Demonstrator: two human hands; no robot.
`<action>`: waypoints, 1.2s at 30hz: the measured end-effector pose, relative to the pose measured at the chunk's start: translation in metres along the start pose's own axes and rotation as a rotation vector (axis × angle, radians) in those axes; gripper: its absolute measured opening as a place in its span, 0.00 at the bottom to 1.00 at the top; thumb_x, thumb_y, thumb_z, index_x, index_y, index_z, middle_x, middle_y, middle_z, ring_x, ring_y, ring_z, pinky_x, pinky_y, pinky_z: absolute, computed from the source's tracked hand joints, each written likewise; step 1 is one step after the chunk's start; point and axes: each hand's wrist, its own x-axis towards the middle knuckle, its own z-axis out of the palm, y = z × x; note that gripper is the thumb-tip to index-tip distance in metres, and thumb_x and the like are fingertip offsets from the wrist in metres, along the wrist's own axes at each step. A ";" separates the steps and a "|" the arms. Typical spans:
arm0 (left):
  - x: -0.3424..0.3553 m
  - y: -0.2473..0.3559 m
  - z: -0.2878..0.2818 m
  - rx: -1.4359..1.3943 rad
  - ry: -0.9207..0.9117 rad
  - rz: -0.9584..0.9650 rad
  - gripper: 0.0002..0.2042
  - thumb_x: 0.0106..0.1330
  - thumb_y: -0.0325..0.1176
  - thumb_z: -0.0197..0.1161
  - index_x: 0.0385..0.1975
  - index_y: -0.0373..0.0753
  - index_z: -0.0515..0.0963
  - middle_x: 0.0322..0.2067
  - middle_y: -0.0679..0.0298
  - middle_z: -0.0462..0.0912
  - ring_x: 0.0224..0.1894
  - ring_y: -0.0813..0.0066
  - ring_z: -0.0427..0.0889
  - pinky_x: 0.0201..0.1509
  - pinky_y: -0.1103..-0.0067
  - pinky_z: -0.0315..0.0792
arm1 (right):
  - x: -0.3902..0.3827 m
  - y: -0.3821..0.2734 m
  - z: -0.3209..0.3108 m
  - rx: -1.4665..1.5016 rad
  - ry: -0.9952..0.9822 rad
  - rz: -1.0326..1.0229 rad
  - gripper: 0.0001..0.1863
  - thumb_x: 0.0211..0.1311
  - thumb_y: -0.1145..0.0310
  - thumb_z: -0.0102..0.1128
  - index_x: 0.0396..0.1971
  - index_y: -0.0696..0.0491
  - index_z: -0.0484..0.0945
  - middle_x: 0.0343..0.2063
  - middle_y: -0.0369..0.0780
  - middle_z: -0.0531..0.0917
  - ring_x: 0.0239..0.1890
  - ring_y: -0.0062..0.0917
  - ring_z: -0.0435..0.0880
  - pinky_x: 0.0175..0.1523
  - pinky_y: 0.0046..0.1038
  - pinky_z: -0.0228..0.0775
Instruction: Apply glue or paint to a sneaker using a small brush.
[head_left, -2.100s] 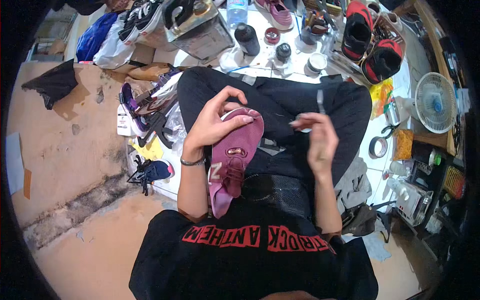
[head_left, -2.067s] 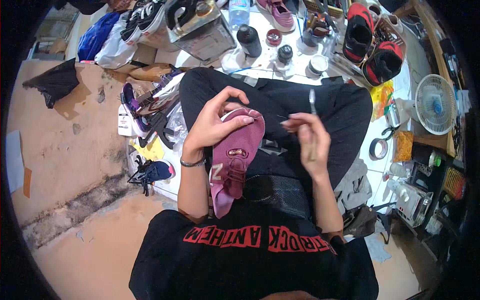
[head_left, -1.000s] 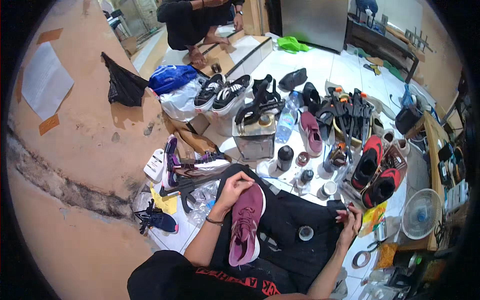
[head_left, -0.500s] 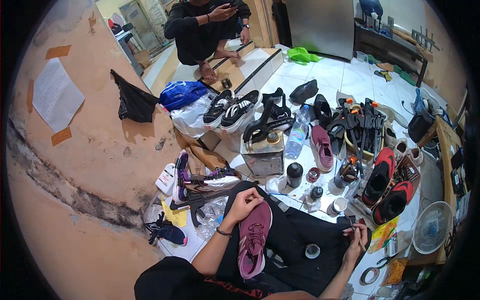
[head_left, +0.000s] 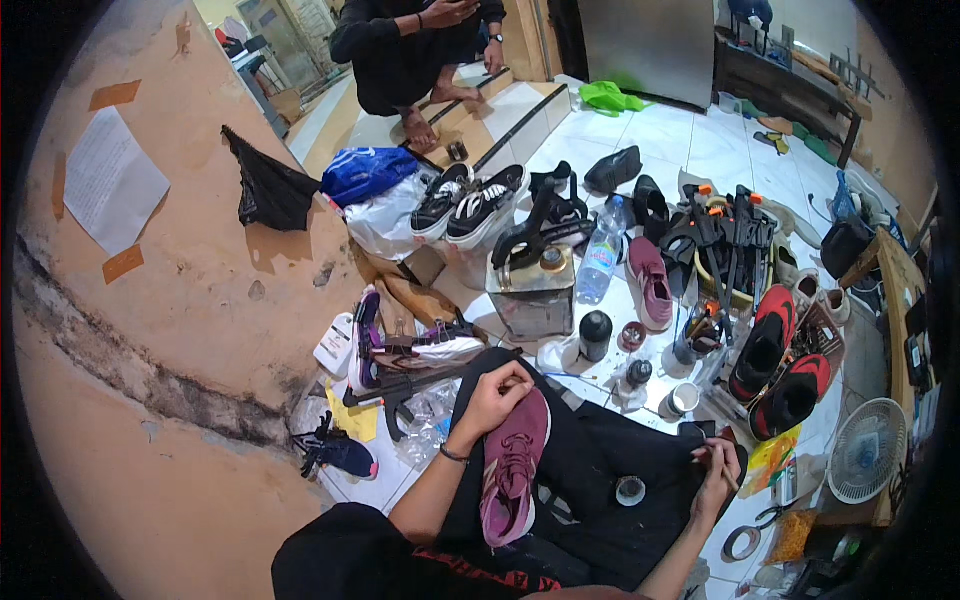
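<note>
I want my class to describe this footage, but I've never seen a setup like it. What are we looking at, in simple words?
There is no machine here, only a person's bare hands. The camera is worn on the head and looks down; its wide fisheye lens bends straight edges.

The left hand holds the toe end of a pink shoe. The right hand holds a thin tool.

Ahead, on the white tiled floor, stand a metal can, a clear bottle, a matching pink shoe and small pots. Another person is near the step beyond.
</note>
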 end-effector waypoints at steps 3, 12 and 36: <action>-0.001 0.002 0.002 0.033 0.009 0.013 0.05 0.67 0.28 0.61 0.35 0.32 0.77 0.30 0.67 0.82 0.35 0.85 0.79 0.42 0.83 0.72 | -0.001 0.002 -0.002 -0.066 -0.045 -0.033 0.15 0.75 0.65 0.52 0.33 0.60 0.80 0.27 0.38 0.81 0.30 0.20 0.79 0.39 0.22 0.69; -0.002 0.004 0.004 0.027 0.026 0.051 0.06 0.67 0.28 0.61 0.36 0.31 0.77 0.29 0.66 0.81 0.34 0.85 0.77 0.41 0.84 0.71 | -0.001 0.002 -0.001 -0.098 -0.041 -0.017 0.18 0.77 0.60 0.49 0.35 0.59 0.79 0.25 0.36 0.80 0.28 0.17 0.77 0.37 0.19 0.67; -0.003 0.010 0.005 0.041 0.062 0.101 0.06 0.66 0.28 0.61 0.36 0.30 0.77 0.28 0.63 0.81 0.32 0.82 0.79 0.40 0.82 0.73 | -0.004 -0.010 0.008 -0.142 -0.099 -0.015 0.10 0.64 0.71 0.63 0.42 0.58 0.76 0.30 0.35 0.78 0.33 0.17 0.77 0.40 0.19 0.67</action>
